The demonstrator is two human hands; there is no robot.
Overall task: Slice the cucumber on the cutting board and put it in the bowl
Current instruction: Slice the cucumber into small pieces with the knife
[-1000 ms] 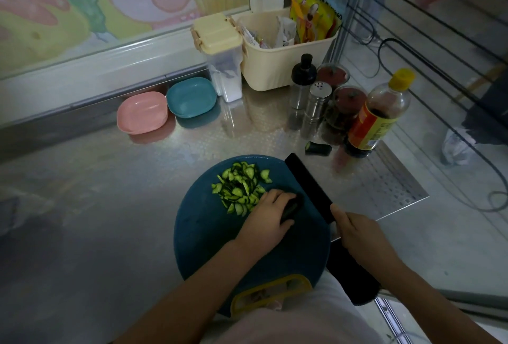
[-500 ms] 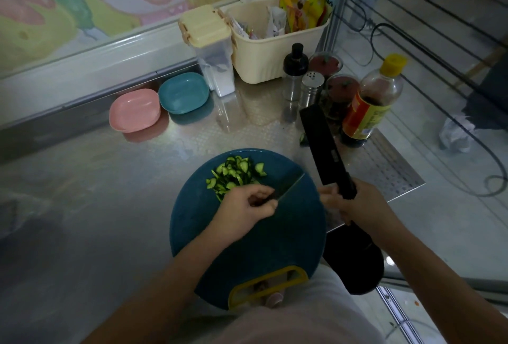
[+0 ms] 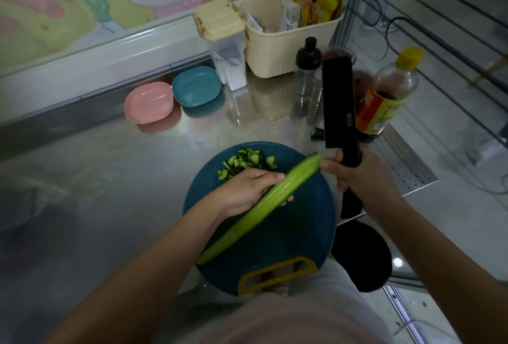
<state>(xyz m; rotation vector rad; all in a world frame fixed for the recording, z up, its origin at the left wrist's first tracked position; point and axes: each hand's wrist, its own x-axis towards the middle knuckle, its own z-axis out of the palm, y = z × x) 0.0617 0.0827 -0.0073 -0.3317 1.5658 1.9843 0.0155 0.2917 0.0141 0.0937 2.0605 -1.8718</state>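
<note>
Your L hand (image 3: 247, 189) grips the cucumber (image 3: 264, 206) at mid-length, thumb along the top, fingers curled underneath. It's one long pale-green length, lying diagonal over the cutting board (image 3: 302, 228). Near end sits at the board's 7 o'clk edge, far tip just past the 1 o'clk edge. Can't tell if it rests on the board or is held off it.

Your R hand (image 3: 365, 181), at the board's 3 o'clk, is wrapped round the handle of the knife (image 3: 339, 101). Black blade points to 12 o'clk, off the board, in front of the condiments. One fingertip of that hand touches the cucumber's far tip.

Slices (image 3: 244, 163) are piled at the board's 11 o'clk, just beyond your L knuckles. Board is round, teal, w/ yellow handle at 6 o'clk, on the steel counter (image 3: 110, 192).

Pink bowl (image 3: 148, 103) and teal bowl (image 3: 196, 90) sit side by side at 11 o'clk, well apart from the board. At 12–1 o'clk: lidded container (image 3: 222, 41), cream basket (image 3: 288, 49) w/ packets, yellow-capped bottle (image 3: 390, 96).
</note>
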